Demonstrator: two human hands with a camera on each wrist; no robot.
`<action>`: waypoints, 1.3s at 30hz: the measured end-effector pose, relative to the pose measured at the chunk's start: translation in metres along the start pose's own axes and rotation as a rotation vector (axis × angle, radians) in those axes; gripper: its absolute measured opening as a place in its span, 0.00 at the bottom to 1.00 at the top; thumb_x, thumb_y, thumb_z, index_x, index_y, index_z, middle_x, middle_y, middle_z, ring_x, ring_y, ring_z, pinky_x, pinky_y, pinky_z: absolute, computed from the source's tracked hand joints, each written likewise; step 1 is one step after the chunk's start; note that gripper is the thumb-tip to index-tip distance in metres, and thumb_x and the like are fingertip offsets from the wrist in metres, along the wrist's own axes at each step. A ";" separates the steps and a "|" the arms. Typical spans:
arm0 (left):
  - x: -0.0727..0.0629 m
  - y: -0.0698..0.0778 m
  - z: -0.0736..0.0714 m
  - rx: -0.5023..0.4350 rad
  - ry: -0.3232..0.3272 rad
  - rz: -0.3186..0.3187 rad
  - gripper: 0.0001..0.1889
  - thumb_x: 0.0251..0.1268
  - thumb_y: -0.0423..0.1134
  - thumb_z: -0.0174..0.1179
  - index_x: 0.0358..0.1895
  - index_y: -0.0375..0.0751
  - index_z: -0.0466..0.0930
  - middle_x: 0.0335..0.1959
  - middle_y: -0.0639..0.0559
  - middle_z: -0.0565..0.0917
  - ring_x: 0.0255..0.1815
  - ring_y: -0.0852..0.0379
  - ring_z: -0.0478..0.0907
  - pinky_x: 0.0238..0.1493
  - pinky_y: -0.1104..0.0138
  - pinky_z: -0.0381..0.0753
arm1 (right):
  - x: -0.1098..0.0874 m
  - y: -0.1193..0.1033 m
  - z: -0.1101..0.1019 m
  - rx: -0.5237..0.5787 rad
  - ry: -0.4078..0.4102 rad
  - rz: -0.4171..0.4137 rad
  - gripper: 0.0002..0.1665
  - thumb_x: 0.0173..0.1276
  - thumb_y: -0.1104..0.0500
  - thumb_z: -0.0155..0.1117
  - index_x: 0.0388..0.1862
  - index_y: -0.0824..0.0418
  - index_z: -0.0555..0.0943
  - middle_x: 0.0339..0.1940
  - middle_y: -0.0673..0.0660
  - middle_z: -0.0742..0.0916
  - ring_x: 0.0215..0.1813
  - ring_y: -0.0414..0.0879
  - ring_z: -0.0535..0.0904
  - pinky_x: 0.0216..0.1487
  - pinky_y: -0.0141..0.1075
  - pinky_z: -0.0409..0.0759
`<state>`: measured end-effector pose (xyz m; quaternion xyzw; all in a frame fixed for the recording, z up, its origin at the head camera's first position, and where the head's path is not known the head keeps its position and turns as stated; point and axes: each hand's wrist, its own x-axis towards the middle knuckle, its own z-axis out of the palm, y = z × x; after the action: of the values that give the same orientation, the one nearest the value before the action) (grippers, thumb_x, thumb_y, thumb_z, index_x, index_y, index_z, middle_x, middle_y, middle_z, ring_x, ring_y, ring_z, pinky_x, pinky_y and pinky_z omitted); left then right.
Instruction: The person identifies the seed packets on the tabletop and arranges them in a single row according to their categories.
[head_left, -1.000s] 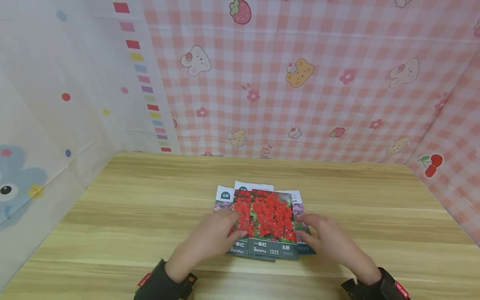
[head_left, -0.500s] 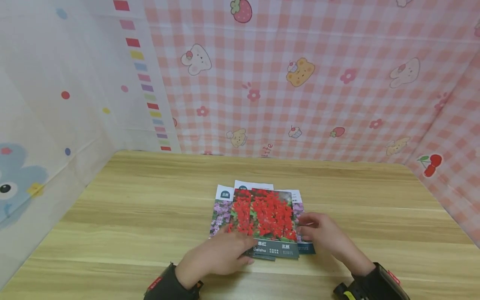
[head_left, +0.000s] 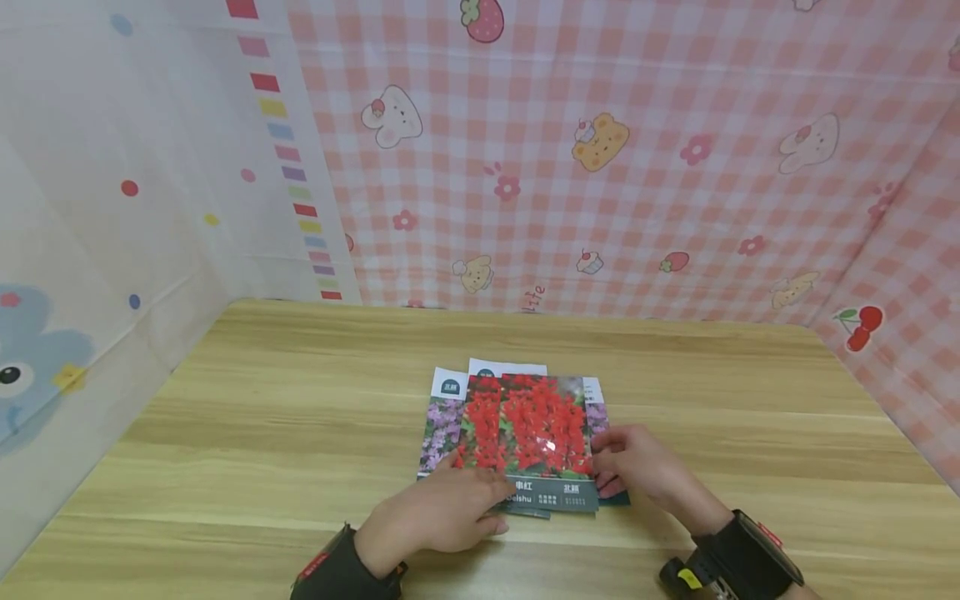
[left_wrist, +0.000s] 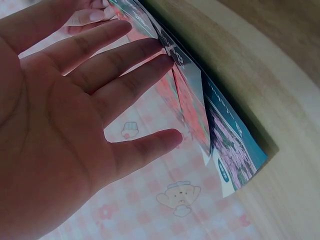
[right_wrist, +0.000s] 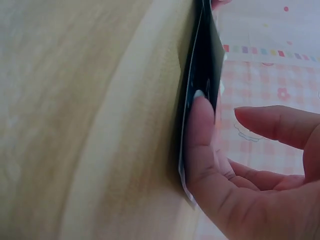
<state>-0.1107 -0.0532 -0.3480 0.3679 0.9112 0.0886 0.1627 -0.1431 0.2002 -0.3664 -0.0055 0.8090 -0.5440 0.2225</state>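
Several flower seed packets lie overlapped at the middle of the table. The top one (head_left: 543, 425) shows red flowers and partly covers another red-flower packet (head_left: 480, 421). Purple-flower packets stick out at the left (head_left: 442, 425) and right (head_left: 597, 414). My left hand (head_left: 438, 508) rests over the lower left of the pile, fingers extended; the left wrist view shows them spread against the packets. At the pile's right edge is my right hand (head_left: 648, 467). In the right wrist view one fingertip (right_wrist: 200, 117) is tucked beneath the raised packet (right_wrist: 218, 50), while another finger stays apart from it.
The wood-grain table (head_left: 300, 400) extends around the pile on all sides. Behind it hangs a pink checked cloth (head_left: 540, 208) with cartoon prints, and a white cloth (head_left: 135, 250) hangs at the left. Dark straps (head_left: 750, 550) circle both wrists.
My left hand has slid down and right along the pile, uncovering the left purple packet. My right fingers have worked in at the right edge, and the top packet now catches a glint of light.
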 end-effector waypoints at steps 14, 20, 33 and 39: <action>-0.001 0.001 -0.001 -0.005 0.056 0.027 0.22 0.63 0.49 0.55 0.59 0.46 0.72 0.57 0.51 0.75 0.59 0.55 0.69 0.59 0.53 0.65 | 0.005 0.002 0.002 -0.015 -0.030 -0.014 0.10 0.60 0.74 0.52 0.40 0.73 0.66 0.22 0.57 0.80 0.22 0.46 0.77 0.26 0.40 0.80; 0.000 -0.004 -0.003 -0.049 0.170 -0.008 0.21 0.63 0.47 0.56 0.55 0.39 0.76 0.50 0.48 0.79 0.52 0.51 0.75 0.52 0.59 0.73 | 0.003 0.003 0.001 0.004 -0.044 -0.035 0.10 0.60 0.75 0.51 0.41 0.73 0.66 0.22 0.56 0.79 0.22 0.46 0.77 0.26 0.40 0.80; -0.002 -0.014 -0.007 -0.266 0.278 -0.180 0.18 0.65 0.43 0.55 0.49 0.31 0.77 0.36 0.47 0.81 0.42 0.49 0.77 0.45 0.56 0.75 | -0.002 -0.005 -0.006 0.113 -0.079 -0.079 0.11 0.62 0.76 0.50 0.43 0.73 0.63 0.21 0.55 0.79 0.23 0.45 0.77 0.27 0.38 0.79; -0.001 -0.018 -0.008 -0.358 0.300 -0.192 0.17 0.65 0.40 0.54 0.48 0.28 0.76 0.16 0.56 0.69 0.18 0.62 0.64 0.25 0.68 0.69 | -0.007 -0.013 -0.004 0.189 -0.117 -0.132 0.11 0.64 0.75 0.50 0.43 0.70 0.63 0.24 0.55 0.80 0.24 0.45 0.77 0.30 0.37 0.79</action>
<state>-0.1243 -0.0675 -0.3456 0.2277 0.9258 0.2862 0.0957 -0.1410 0.2004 -0.3511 -0.0694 0.7376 -0.6300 0.2327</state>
